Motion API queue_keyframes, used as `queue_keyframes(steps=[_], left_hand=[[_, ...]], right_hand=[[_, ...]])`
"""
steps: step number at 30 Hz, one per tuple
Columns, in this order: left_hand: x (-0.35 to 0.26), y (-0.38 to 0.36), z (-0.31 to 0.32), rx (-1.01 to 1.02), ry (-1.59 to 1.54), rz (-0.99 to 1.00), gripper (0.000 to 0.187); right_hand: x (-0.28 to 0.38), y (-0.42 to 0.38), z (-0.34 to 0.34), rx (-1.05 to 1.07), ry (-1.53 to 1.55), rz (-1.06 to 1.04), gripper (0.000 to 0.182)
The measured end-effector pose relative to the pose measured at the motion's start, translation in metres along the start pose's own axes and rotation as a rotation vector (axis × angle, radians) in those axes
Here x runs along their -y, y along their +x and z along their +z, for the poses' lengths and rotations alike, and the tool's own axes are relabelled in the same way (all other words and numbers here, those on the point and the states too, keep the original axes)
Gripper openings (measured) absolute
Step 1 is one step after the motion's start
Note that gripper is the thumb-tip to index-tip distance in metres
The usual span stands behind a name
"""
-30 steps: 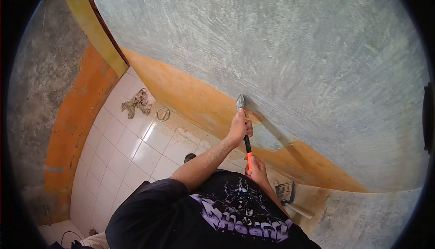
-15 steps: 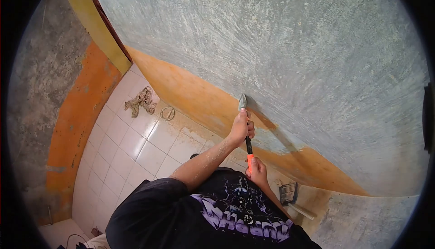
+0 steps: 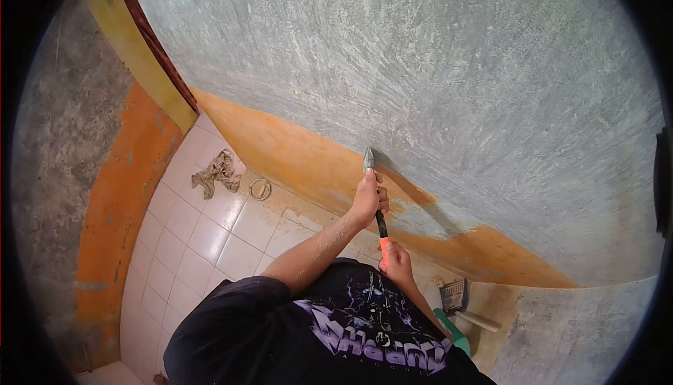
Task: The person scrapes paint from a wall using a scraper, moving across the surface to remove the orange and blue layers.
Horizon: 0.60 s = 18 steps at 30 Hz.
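A long-handled scraper (image 3: 382,225) with a grey metal head and a black and orange handle is gripped in both hands. My left hand (image 3: 366,199) is closed around it just below the head. Lower down, my right hand (image 3: 397,263) is wrapped around the orange end. The head's tip meets the wall (image 3: 420,56) near the line where rough grey surface borders the orange paint (image 3: 301,140); firm contact is hard to judge. Pale dust clings to my left forearm.
A crumpled cloth (image 3: 217,173) and a coiled ring (image 3: 259,189) lie on the white tiled floor (image 3: 210,234), with dust along the wall's base. A dark basket-like item (image 3: 454,294) and a green object (image 3: 456,332) are at lower right. A dark-edged opening (image 3: 158,45) stands at upper left.
The scraper's head and both hands have shifted slightly left in view, still in the same grip. The view has tilted a little, and the green object at lower right now shows.
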<state>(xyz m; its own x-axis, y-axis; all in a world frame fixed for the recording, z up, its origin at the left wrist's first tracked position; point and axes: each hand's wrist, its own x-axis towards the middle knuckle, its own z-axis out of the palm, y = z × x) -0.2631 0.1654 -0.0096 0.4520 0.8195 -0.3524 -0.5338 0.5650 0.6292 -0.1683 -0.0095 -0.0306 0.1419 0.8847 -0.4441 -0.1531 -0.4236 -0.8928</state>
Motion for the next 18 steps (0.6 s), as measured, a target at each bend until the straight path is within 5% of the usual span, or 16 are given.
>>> queue_keyframes(steps=[18], left_hand=[[-0.0061, 0.0004, -0.0045, 0.003, 0.005, -0.008, 0.047]], right_hand=[[-0.0077, 0.0048, 0.0084, -0.037, -0.010, -0.039, 0.039]])
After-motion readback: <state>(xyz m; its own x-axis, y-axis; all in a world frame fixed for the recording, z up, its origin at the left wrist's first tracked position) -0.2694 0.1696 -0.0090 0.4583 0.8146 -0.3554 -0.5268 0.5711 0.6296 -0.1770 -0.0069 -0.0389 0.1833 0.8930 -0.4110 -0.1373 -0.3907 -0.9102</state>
